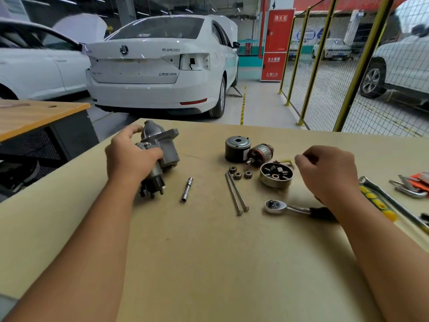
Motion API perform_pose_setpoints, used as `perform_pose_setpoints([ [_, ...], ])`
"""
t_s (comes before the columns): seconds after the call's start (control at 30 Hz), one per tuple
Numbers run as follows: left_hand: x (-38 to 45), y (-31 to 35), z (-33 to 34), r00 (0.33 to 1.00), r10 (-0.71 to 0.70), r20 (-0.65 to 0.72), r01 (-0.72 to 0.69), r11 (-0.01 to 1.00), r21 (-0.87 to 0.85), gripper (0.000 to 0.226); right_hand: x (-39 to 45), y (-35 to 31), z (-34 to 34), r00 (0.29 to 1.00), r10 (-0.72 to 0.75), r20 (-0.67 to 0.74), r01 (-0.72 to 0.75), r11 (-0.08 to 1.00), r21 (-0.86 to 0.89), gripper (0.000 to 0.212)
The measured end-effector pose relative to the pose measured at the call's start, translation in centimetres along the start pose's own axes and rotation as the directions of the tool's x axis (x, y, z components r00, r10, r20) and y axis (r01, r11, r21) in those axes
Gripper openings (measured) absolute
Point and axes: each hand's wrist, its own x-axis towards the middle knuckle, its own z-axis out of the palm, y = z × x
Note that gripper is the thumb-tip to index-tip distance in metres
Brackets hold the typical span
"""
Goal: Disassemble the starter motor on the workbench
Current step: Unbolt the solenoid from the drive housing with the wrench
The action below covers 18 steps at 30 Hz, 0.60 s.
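Observation:
The starter motor body, a grey metal housing with its solenoid, lies at the left of the workbench; my left hand grips it from the left. Removed parts lie to the right: a black field housing, the copper armature, the brush end cap, three small gears and two long bolts. My right hand hovers right of the end cap with its fingers curled, pinching something small that I cannot make out.
A socket extension lies near the starter. A ratchet lies under my right forearm. A yellow-black tool and hex keys lie at the right edge. White cars and a yellow fence stand beyond the bench.

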Motion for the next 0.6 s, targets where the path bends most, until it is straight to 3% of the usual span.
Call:
perform_pose_setpoints([
  [0.2, 0.0, 0.2, 0.2, 0.987, 0.085, 0.134, -0.104, 0.984, 0.144, 0.062, -0.3, 0.5, 0.8, 0.995, -0.037, 0.097, 0.022, 0.988, 0.15, 0.013],
  [0.33, -0.5, 0.6, 0.8, 0.971, 0.179, 0.157, -0.211, 0.954, 0.211, 0.064, -0.7, -0.2, 1.5, 0.995, -0.103, 0.013, 0.1, 0.982, 0.162, 0.015],
  [0.5, -0.6, 0.2, 0.6, 0.957, 0.221, 0.186, -0.243, 0.964, 0.104, 0.06, -1.1, -0.4, 2.1, 0.987, -0.157, 0.02, 0.152, 0.979, 0.138, 0.005],
  [0.6, -0.9, 0.1, 1.0, 0.946, 0.222, 0.237, -0.239, 0.97, 0.047, 0.071, -0.9, -0.1, 2.4, 0.992, -0.109, 0.071, 0.099, 0.987, 0.13, 0.02],
])
